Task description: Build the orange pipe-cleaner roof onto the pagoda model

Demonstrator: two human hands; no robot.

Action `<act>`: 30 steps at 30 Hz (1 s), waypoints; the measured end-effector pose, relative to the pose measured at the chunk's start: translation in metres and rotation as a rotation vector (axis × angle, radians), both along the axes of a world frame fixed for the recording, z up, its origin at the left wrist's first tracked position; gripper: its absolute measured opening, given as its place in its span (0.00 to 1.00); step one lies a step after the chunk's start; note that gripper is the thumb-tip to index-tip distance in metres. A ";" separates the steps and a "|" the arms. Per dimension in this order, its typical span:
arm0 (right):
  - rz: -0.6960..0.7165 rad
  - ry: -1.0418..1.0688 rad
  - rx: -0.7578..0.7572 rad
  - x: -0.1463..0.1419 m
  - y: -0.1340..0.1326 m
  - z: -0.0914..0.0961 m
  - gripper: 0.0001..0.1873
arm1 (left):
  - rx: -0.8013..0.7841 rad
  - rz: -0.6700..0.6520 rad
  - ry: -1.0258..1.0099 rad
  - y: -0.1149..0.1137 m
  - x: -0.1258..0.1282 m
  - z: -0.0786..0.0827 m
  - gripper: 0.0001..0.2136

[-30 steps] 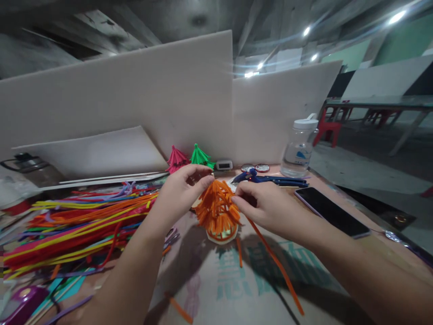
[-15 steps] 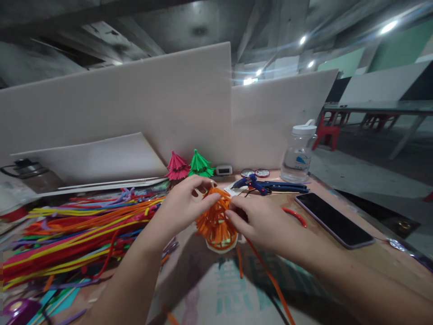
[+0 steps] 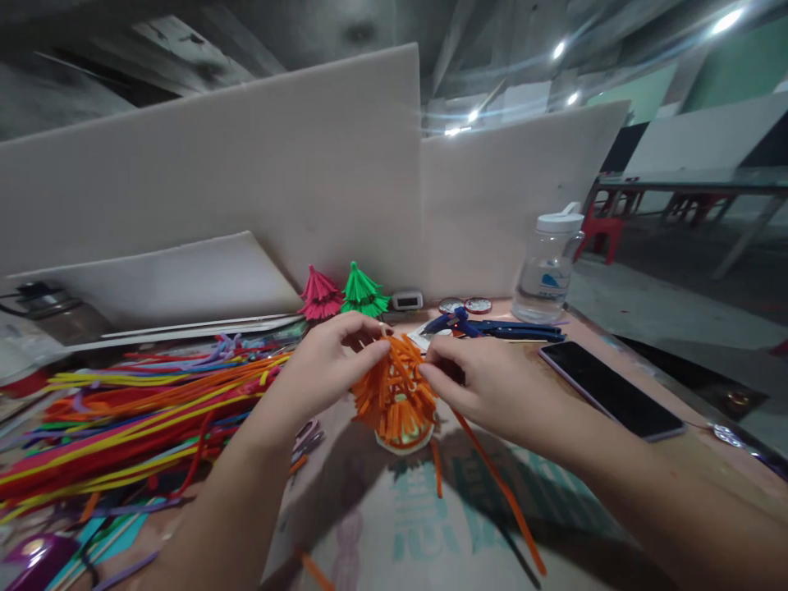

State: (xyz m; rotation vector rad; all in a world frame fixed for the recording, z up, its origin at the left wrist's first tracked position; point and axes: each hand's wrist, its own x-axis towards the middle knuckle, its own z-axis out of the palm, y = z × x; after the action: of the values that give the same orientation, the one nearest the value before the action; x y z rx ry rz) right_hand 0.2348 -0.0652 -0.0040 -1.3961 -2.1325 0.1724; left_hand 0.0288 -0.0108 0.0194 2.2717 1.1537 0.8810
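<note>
A small cone-shaped tree of orange pipe cleaners (image 3: 403, 410) stands upright on a pale base in front of me, with fringed tiers. My left hand (image 3: 336, 357) curls round its upper left side, thumb and fingers closed at the top. At the tree's upper right, my right hand (image 3: 477, 377) has its fingertips pinched together on an orange pipe cleaner (image 3: 498, 484), whose long end trails down to the right. The pinch point itself is partly hidden.
Many coloured pipe cleaners (image 3: 153, 410) lie on the left, near scissors (image 3: 306, 439). Finished pink (image 3: 321, 294) and green (image 3: 364, 291) trees stand behind. A blue glue gun (image 3: 459, 322), a phone (image 3: 609, 390) and a water jug (image 3: 547, 267) are to the right.
My right hand has shifted slightly right, away from the tree's top. The trailing pipe cleaner's end has come up into view. The whole scene has shifted slightly in the picture.
</note>
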 end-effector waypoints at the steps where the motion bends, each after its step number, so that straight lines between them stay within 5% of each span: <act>1: 0.010 0.005 -0.001 0.000 0.001 -0.002 0.11 | -0.012 -0.008 -0.001 0.000 -0.001 0.000 0.10; 11: 0.071 0.032 0.009 -0.016 0.001 -0.022 0.11 | -0.021 -0.049 -0.006 0.003 -0.007 -0.003 0.09; 25: 0.023 0.019 0.042 -0.022 0.001 -0.027 0.11 | -0.021 -0.067 -0.002 0.004 -0.007 -0.004 0.08; 30: 0.050 0.072 0.021 -0.014 -0.004 -0.015 0.10 | -0.016 -0.054 0.032 0.003 -0.007 -0.001 0.09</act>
State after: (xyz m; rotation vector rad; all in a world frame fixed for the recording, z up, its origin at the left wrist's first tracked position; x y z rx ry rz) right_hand 0.2203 -0.0690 -0.0194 -1.3063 -2.1049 0.2165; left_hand 0.0219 -0.0080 0.0189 2.3008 1.1031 0.8145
